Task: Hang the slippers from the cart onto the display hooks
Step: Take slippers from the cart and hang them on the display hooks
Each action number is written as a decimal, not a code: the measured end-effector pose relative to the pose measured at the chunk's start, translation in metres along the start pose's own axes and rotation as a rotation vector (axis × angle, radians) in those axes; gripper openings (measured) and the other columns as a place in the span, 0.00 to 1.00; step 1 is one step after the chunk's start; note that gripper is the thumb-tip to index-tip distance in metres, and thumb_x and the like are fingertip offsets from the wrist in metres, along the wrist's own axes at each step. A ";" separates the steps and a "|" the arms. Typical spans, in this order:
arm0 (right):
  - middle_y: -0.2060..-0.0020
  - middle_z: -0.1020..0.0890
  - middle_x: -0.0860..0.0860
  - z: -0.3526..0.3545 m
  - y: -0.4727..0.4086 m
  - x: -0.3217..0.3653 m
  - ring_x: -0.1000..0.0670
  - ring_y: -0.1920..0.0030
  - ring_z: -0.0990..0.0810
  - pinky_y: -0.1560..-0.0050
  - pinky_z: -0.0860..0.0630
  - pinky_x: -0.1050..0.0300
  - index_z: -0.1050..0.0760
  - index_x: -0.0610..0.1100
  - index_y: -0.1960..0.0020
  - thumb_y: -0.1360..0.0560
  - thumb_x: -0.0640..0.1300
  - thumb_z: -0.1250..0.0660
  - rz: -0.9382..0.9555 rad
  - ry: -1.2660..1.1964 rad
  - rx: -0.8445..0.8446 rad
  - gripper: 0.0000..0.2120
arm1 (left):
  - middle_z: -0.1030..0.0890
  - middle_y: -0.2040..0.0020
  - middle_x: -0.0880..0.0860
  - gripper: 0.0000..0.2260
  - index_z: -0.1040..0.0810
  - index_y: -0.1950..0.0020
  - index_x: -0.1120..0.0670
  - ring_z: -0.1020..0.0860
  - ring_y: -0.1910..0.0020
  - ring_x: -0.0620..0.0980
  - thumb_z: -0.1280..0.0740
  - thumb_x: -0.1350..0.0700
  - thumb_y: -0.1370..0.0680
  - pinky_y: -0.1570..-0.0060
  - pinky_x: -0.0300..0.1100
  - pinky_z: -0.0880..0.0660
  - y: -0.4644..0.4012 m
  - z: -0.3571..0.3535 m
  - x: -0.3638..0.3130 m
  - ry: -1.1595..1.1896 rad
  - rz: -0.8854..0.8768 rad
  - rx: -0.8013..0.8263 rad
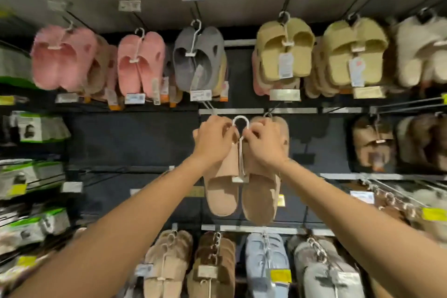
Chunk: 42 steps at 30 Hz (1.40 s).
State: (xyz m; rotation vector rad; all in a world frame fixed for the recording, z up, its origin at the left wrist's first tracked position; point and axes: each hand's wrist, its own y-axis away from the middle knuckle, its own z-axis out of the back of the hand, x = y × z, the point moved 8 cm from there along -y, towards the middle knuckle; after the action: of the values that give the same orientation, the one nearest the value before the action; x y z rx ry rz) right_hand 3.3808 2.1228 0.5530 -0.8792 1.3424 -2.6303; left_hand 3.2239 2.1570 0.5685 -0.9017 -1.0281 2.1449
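Shop wall, slippers (242,184) gripped by both hands (238,141)

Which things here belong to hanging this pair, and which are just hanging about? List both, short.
Part of the job:
- beige slippers held up by both hands
- white hanger on the pair
- left hand and right hand, gripping the pair near its top

Just hanging about:
- pink slippers
- grey slippers
- yellow slippers
- pale blue slippers
- boxed goods at left
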 end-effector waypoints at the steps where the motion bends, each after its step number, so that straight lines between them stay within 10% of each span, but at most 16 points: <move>1: 0.47 0.24 0.50 0.021 -0.002 -0.010 0.42 0.40 0.31 0.38 0.34 0.43 0.29 0.54 0.69 0.21 0.55 0.41 -0.034 0.032 0.002 0.18 | 0.21 0.45 0.48 0.10 0.20 0.46 0.44 0.23 0.43 0.53 0.40 0.46 0.21 0.39 0.58 0.28 -0.003 -0.015 -0.017 0.029 -0.007 0.023; 8: 0.42 0.25 0.47 0.107 0.018 -0.073 0.41 0.36 0.35 0.42 0.40 0.49 0.22 0.48 0.62 0.20 0.54 0.43 -0.217 0.162 -0.058 0.18 | 0.23 0.38 0.45 0.14 0.24 0.40 0.39 0.28 0.36 0.51 0.43 0.44 0.22 0.35 0.58 0.31 0.013 -0.079 -0.097 0.096 -0.067 0.164; 23: 0.51 0.25 0.46 0.044 -0.116 -0.184 0.40 0.36 0.31 0.46 0.41 0.49 0.21 0.44 0.49 0.21 0.53 0.40 -0.390 0.213 0.079 0.14 | 0.35 0.27 0.51 0.20 0.34 0.27 0.46 0.38 0.28 0.59 0.43 0.47 0.18 0.34 0.63 0.39 -0.085 -0.221 -0.052 -0.086 0.027 0.277; 29: 0.49 0.25 0.46 0.013 -0.185 -0.212 0.41 0.40 0.33 0.46 0.40 0.48 0.24 0.47 0.64 0.20 0.50 0.43 -0.164 0.096 -0.039 0.17 | 0.38 0.28 0.52 0.19 0.35 0.28 0.47 0.41 0.30 0.59 0.41 0.48 0.19 0.35 0.63 0.36 -0.151 -0.252 -0.023 -0.131 -0.018 0.060; 32: 0.42 0.27 0.45 0.004 -0.206 -0.223 0.40 0.40 0.33 0.42 0.39 0.47 0.19 0.47 0.54 0.20 0.49 0.43 -0.092 0.136 -0.093 0.15 | 0.37 0.29 0.53 0.15 0.32 0.33 0.49 0.41 0.29 0.58 0.41 0.48 0.19 0.35 0.63 0.35 -0.174 -0.264 -0.012 -0.162 -0.069 -0.009; 42: 0.43 0.27 0.46 -0.073 -0.274 -0.299 0.43 0.39 0.33 0.42 0.41 0.49 0.20 0.47 0.55 0.18 0.50 0.43 -0.076 0.209 0.053 0.15 | 0.41 0.23 0.54 0.26 0.41 0.21 0.51 0.44 0.23 0.59 0.42 0.50 0.18 0.28 0.63 0.40 -0.227 -0.367 0.054 -0.262 0.000 0.169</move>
State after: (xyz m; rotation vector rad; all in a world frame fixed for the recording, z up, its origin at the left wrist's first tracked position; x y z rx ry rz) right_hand 3.6475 2.4345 0.5901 -0.6777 1.2973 -2.8702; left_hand 3.5242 2.4718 0.5648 -0.5518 -0.9495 2.3529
